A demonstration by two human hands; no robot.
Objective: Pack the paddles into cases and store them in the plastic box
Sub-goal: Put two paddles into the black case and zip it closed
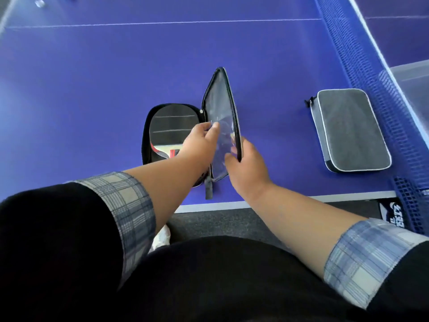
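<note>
A black paddle-shaped case [146, 126] lies open on the blue table. A paddle [171, 129] with black rubber and a red-edged handle rests in its left half. The case's lid [220, 101] stands nearly upright on the right. My right hand [246, 166] grips the lid's zippered front edge. My left hand [202, 140] reaches across the paddle and its fingers pinch a clear sheet on the lid's inner lining. A second case [350, 131], grey and rectangular, lies zipped shut to the right.
The blue net [362, 54] runs along the right, just past the grey case. A clear plastic box [411, 84] shows behind the net at the right edge. The table's near edge [301, 199] is close to my body. A small ball [40, 3] lies far left.
</note>
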